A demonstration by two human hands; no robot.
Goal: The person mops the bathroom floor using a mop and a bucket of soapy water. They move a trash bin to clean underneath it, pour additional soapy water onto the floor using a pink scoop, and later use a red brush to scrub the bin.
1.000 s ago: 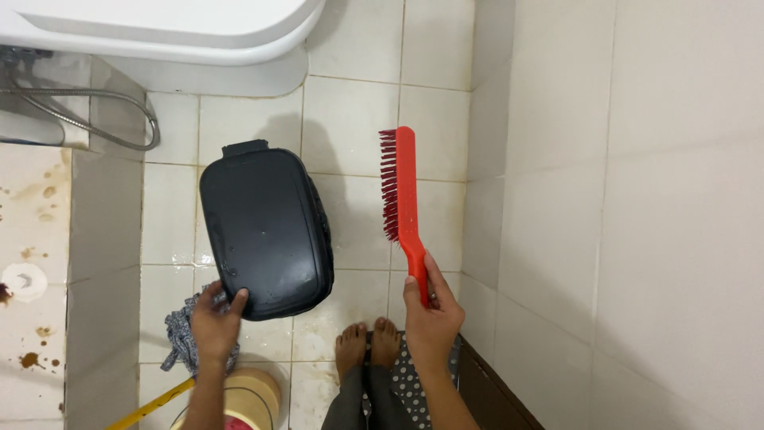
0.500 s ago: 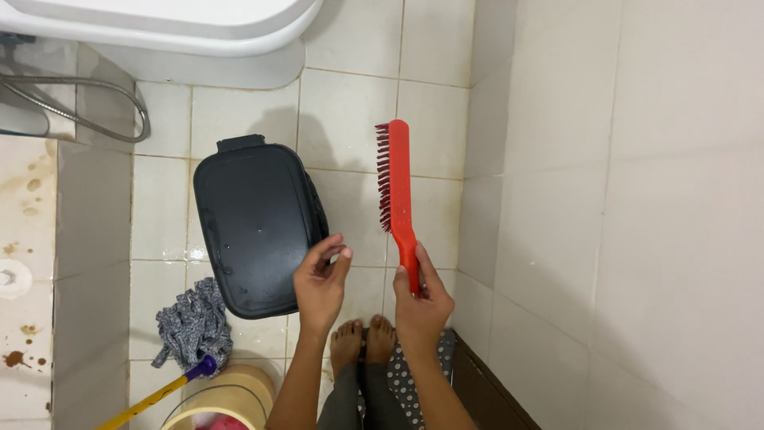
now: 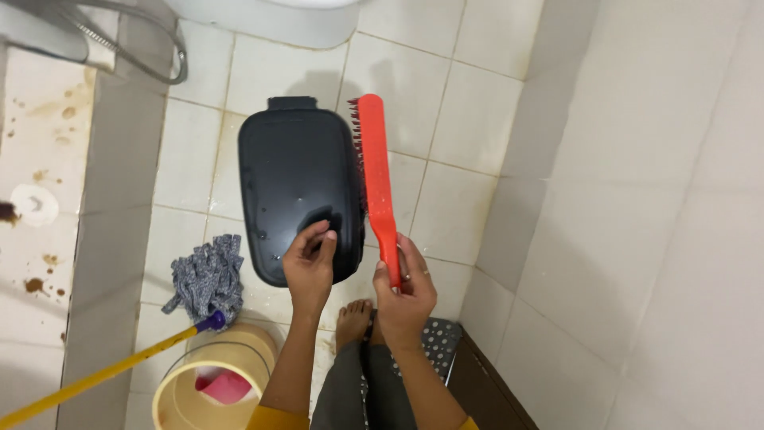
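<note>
Right hand grips the stiff, light red brush by its handle; left hand, fingers loosely curled and empty, hovers over the black lid.

red long-handled brush | upright, bristles left | over black lid

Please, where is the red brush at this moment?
In the head view, the red brush stands upright in the centre, its handle held in the right hand. Its bristles face left, just beside the right edge of the black lid on the tiled floor.
</note>
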